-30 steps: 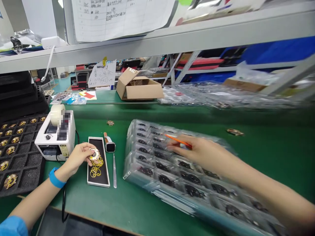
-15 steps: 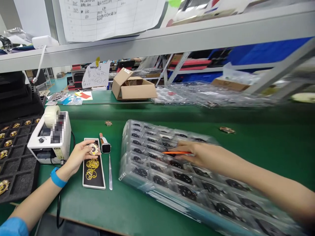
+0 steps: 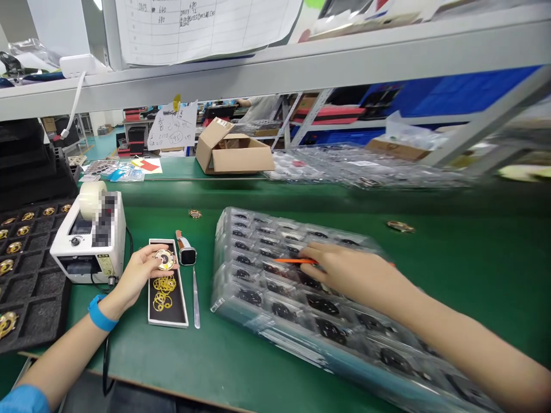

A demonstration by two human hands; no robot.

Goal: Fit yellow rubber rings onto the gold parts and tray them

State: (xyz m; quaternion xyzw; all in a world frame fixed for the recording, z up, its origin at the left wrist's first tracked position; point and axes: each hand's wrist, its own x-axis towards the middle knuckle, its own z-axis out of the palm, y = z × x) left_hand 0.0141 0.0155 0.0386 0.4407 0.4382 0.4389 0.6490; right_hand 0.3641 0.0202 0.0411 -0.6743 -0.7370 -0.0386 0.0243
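Note:
My left hand pinches a round gold-rimmed watch part over a small white-rimmed tray. Inside that tray lie several thin yellow rings. My right hand is closed around a thin orange stick-like tool, its tip pointing left. That hand is over a stack of clear plastic trays, whose compartments hold dark round parts. Whether the tool's tip touches a part is not clear.
A white tape dispenser stands left, beside a black foam tray of gold parts. Tweezers and a smartwatch lie between the trays. Loose gold pieces rest farther back. A cardboard box sits behind, under a shelf beam.
Over the clear trays, my right hand has shifted and lowered a little, and the orange tool has turned nearly level. My left hand still holds the gold-rimmed part; the view has swung slightly.

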